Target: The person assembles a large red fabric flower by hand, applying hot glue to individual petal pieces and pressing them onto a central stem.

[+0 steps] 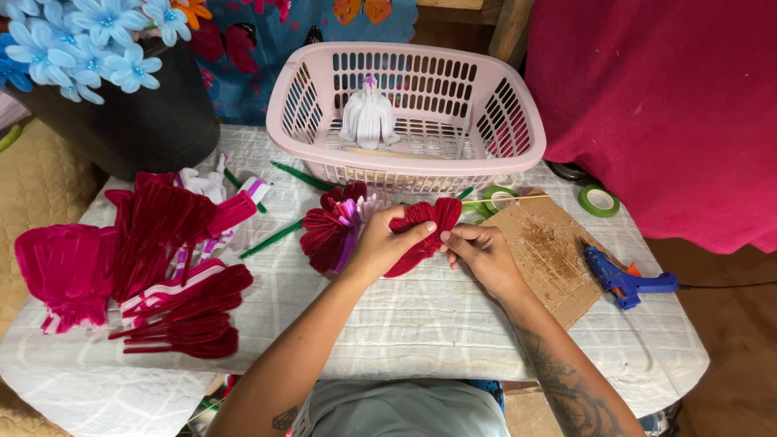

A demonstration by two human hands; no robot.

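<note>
Both hands closed on red chenille petal piece (422,235): left hand (380,243) pinching its middle, right hand (477,251) its lower edge, above cloth-covered desk (421,316)

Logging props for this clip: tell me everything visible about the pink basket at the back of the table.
The pink basket is a rectangular plastic laundry-style basket with rounded corners, a thick rolled rim and slotted walls and floor. It stands upright at the far edge of the cloth-covered table. Inside lies one white folded pipe-cleaner piece with a purple tip. Neither hand touches it; green stems lie beside its near wall.
</note>
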